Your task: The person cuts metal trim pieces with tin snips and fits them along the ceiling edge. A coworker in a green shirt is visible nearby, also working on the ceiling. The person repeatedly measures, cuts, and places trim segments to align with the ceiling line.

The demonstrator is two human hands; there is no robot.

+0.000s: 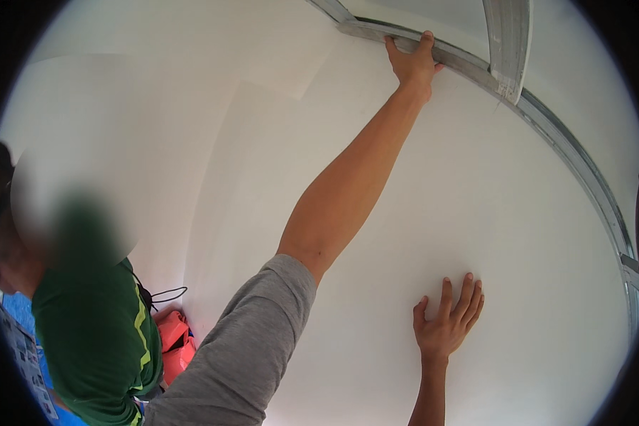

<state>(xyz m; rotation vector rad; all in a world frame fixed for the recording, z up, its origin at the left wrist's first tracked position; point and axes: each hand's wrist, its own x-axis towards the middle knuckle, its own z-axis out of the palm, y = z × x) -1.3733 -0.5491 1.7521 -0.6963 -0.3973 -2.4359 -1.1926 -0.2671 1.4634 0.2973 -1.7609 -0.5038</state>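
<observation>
My left arm, in a grey sleeve, stretches up across the white wall. At its end my left hand (412, 65) grips the lower edge of a long metal ceiling track (461, 62), with fingers over its edge; some fingers are hidden. Lower and to the right, my right hand (449, 321) lies against the smooth white wall panel (376, 341), palm toward it and fingers spread. It holds nothing.
A metal stud (508, 46) meets the track at the upper right. The track curves down the right side. Close on the left stands a person in a green shirt (89, 326). A coral-red bag (175, 341) is beside them, near blue sheeting (20, 312).
</observation>
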